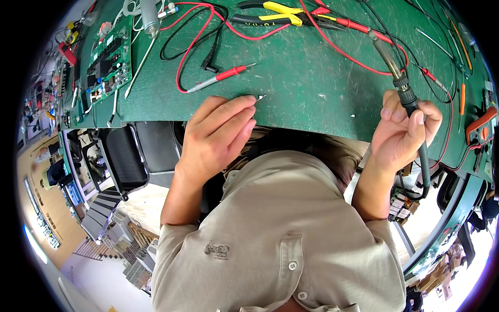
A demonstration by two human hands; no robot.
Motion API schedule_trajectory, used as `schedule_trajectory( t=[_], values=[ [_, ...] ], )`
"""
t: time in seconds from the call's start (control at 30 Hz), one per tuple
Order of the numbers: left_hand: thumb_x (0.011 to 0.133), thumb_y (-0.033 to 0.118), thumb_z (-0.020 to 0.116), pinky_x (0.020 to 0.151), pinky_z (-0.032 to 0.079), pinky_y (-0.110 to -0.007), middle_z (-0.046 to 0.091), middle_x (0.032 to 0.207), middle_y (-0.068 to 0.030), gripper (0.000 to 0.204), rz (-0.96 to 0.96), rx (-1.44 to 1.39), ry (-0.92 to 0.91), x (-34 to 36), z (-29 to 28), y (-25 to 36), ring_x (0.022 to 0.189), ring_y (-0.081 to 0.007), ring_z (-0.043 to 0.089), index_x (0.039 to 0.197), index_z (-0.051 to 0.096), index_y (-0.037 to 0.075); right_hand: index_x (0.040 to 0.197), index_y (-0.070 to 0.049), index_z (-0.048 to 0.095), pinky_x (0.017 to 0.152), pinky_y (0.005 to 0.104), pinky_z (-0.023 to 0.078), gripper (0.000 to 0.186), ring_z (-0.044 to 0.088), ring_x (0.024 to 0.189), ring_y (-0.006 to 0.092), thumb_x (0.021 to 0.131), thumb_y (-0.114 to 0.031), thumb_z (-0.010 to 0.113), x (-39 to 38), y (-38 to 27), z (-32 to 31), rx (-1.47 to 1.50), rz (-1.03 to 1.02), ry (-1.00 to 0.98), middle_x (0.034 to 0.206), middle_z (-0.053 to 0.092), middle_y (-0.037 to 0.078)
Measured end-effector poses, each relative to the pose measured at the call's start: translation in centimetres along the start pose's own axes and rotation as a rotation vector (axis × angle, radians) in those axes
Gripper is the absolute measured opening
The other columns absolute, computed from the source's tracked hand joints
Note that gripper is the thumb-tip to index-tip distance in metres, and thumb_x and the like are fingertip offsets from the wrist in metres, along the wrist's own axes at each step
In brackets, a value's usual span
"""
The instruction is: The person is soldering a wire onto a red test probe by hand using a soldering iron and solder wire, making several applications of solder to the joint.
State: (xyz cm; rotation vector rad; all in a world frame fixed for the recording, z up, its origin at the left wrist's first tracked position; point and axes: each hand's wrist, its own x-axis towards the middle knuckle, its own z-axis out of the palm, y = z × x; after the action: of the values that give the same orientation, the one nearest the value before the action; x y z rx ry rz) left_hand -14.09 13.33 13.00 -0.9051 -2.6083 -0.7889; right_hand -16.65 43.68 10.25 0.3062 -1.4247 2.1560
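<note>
In my right hand [400,132] is a soldering iron [405,93], its dark handle between thumb and fingers. The metal barrel points up and away over the table, and its cable drops below the hand. The fingertips of my left hand [215,132] are pinched together at the table's near edge around a tiny light-coloured part with a thin pin [261,97]; most of it is hidden, so its kind is unclear. Just beyond that hand lies a red and grey test probe [221,78], not touched. The iron and the small part are well apart.
Yellow-and-black pliers [273,14] lie at the back of the green table [301,73], among red and black test leads. A green circuit board [108,62] with white wires sits at the left. An orange multimeter [482,126] is at the right edge. Black chairs [122,156] stand left.
</note>
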Motion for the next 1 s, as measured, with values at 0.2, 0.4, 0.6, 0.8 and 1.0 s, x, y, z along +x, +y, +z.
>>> schedule_trajectory(
  t=[0.2, 0.4, 0.6, 0.8, 1.0],
  values=[
    [0.08, -0.001, 0.078, 0.064, 0.053, -0.034, 0.069, 0.093, -0.0093, 0.017, -0.291, 0.01, 0.111, 0.0, 0.8, 1.4, 0.078, -0.0225, 0.064, 0.097, 0.075, 0.001, 0.11, -0.003, 0.052, 0.059, 0.0357, 0.043, 0.019, 0.05, 0.06, 0.0193, 0.099, -0.015, 0.059, 0.1, -0.1, 0.0, 0.001, 0.015, 0.014, 0.07, 0.052, 0.009],
    [0.081, 0.001, 0.075, 0.066, 0.052, -0.037, 0.065, 0.093, -0.0093, 0.016, -0.155, 0.156, -0.169, 2.0, -1.1, 1.5, 0.08, -0.0288, 0.064, 0.096, 0.07, 0.001, 0.11, -0.003, 0.052, 0.059, 0.0356, 0.043, 0.019, 0.05, 0.06, 0.0192, 0.098, -0.015, 0.061, 0.1, 0.0, -0.1, 0.012, 0.02, 0.005, 0.07, 0.053, 0.008],
    [0.073, -0.001, 0.066, 0.066, 0.054, -0.037, 0.055, 0.085, -0.0095, 0.018, 0.0, 0.368, -0.451, 4.3, -2.4, 1.9, 0.082, -0.0269, 0.061, 0.091, 0.062, 0.0, 0.11, -0.003, 0.052, 0.058, 0.0349, 0.043, 0.018, 0.05, 0.06, 0.0195, 0.099, -0.015, 0.06, 0.0, -0.1, 0.1, 0.013, 0.015, 0.025, 0.069, 0.051, 0.008],
    [0.071, 0.0, 0.066, 0.064, 0.055, -0.033, 0.053, 0.082, -0.0091, 0.014, 0.127, 0.466, -0.556, 5.5, -2.2, 1.4, 0.081, -0.0246, 0.062, 0.08, 0.055, 0.002, 0.11, -0.003, 0.052, 0.058, 0.0352, 0.043, 0.018, 0.05, 0.06, 0.0198, 0.099, -0.014, 0.06, 0.0, -0.1, 0.0, 0.021, 0.002, 0.034, 0.069, 0.051, 0.009],
    [0.074, 0.0, 0.068, 0.063, 0.055, -0.036, 0.054, 0.079, -0.0102, 0.015, 0.134, 0.379, -0.474, 5.1, -2.0, 0.0, 0.079, -0.0259, 0.063, 0.08, 0.054, 0.002, 0.11, -0.004, 0.053, 0.058, 0.0358, 0.043, 0.017, 0.049, 0.06, 0.0196, 0.098, -0.014, 0.061, 0.0, 0.0, 0.0, 0.05, 0.006, 0.088, 0.068, 0.051, 0.008]
  ],
)
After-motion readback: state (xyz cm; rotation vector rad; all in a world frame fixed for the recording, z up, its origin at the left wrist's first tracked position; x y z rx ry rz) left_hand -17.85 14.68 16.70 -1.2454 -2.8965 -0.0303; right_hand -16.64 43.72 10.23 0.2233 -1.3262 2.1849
